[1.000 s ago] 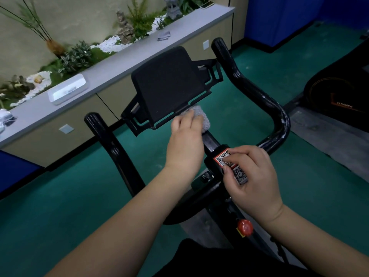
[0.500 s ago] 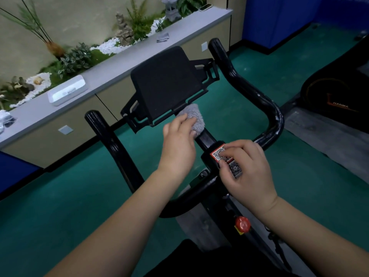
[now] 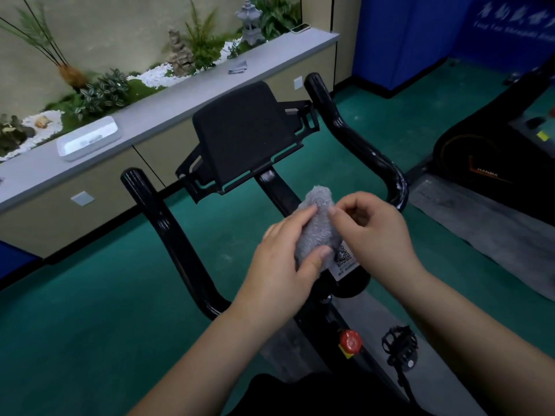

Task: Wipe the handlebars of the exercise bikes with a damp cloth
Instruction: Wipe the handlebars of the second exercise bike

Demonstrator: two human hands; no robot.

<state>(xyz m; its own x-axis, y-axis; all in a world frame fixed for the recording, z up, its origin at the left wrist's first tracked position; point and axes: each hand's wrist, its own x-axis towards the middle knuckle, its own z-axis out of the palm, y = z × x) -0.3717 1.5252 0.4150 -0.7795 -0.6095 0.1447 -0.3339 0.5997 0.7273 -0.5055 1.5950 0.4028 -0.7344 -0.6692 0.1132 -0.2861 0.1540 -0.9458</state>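
Left hand (image 3: 279, 265) grips the grey cloth (image 3: 315, 229) between thumb and fingers; right hand (image 3: 372, 232) pinches its top edge, just above the handlebar (image 3: 360, 145) stem.

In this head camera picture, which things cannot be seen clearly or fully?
- QR label, head view: mostly covered by the grey cloth and the left hand; print too small to read.
- Right hand: whether its fingertips pinch the cloth is unclear.
- Second bike: cut off by the right edge.
- Blue wall lettering: blurred.
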